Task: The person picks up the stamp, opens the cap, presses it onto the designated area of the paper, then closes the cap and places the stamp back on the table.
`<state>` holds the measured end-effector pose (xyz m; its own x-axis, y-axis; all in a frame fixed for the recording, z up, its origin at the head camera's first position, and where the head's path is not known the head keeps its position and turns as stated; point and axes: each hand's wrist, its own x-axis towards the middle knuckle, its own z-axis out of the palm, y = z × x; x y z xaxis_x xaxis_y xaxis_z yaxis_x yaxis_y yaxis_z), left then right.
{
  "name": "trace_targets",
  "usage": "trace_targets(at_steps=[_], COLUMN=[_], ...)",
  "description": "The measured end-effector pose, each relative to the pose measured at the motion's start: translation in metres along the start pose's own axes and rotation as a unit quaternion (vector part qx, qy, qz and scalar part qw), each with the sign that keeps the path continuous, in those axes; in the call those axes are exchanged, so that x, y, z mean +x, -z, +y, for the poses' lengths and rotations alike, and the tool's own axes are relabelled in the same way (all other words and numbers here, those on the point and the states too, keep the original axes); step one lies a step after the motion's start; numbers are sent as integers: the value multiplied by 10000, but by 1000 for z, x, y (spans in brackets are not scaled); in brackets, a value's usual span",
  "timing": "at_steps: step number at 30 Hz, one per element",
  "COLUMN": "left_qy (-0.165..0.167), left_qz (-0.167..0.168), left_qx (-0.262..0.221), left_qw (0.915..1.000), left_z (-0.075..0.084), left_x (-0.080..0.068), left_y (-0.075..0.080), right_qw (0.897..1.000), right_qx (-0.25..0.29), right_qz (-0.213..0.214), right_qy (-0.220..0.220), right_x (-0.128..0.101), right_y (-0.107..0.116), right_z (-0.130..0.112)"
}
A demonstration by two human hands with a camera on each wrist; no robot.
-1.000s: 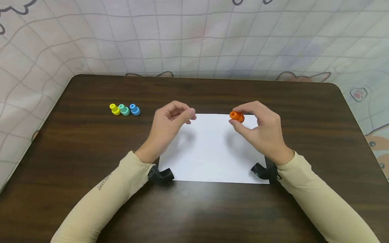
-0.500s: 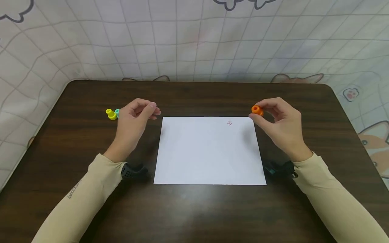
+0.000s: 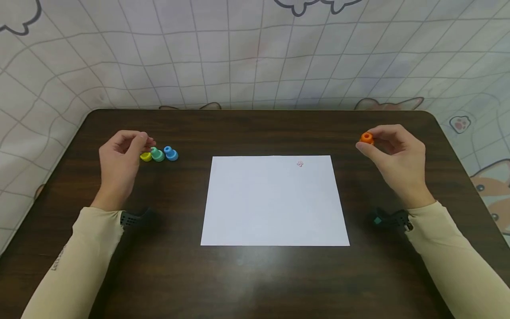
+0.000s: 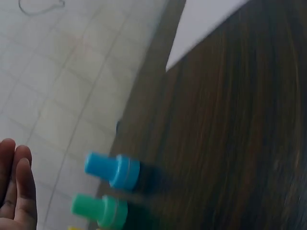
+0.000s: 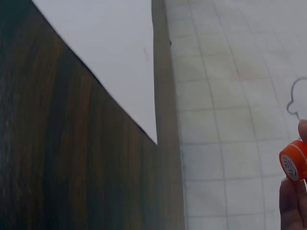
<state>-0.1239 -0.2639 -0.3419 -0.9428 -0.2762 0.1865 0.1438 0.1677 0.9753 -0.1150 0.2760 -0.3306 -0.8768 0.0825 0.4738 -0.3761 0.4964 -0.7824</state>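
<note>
My right hand pinches an orange stamp between thumb and fingers, raised over the right side of the table. The round patterned face of that stamp shows in the right wrist view. At the left, my left hand hovers with loosely bent fingers and nothing in them. Its fingertips overlap the yellow stamp in the head view. Beside that one stand a green stamp and a blue stamp in a row. White paper lies mid-table, bearing a small red print near its top right.
The dark wooden table has rounded far corners. Behind it hangs a pale gridded cloth with cartoon drawings, which also runs along both sides. A black wrist camera sits under the left wrist, another wrist camera under the right.
Both hands have moved apart from over the paper: the left one leftward to the row of stamps, the right one rightward with the orange stamp. The red print on the paper has come into sight.
</note>
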Motion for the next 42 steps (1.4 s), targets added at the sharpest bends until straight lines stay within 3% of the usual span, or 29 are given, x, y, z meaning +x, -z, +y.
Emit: trace_targets(at_steps=[9, 15, 19, 26, 36, 42], left_qy=[271, 580, 704, 807, 828, 778], left_qz=[432, 673, 307, -346, -853, -1080], left_qx=[1092, 884, 1142, 1266, 1903, 1742], left_qw=[9927, 9921, 9905, 9881, 9745, 9757], left_z=[-16, -21, -27, -38, -42, -44], left_x=[13, 19, 17, 18, 18, 19], left_y=[35, 48, 55, 61, 60, 58], right_qw=[9986, 9956, 9914, 9874, 9831, 9798], right_qx=[75, 371, 654, 235, 92, -195], right_qz=[136, 79, 66, -118, -416, -548], right_qy=[-499, -854, -1134, -1564, -1781, -1911], right_x=[5, 7, 8, 9, 8, 5], right_y=[12, 18, 21, 26, 28, 28], right_z=[20, 34, 39, 46, 58, 61])
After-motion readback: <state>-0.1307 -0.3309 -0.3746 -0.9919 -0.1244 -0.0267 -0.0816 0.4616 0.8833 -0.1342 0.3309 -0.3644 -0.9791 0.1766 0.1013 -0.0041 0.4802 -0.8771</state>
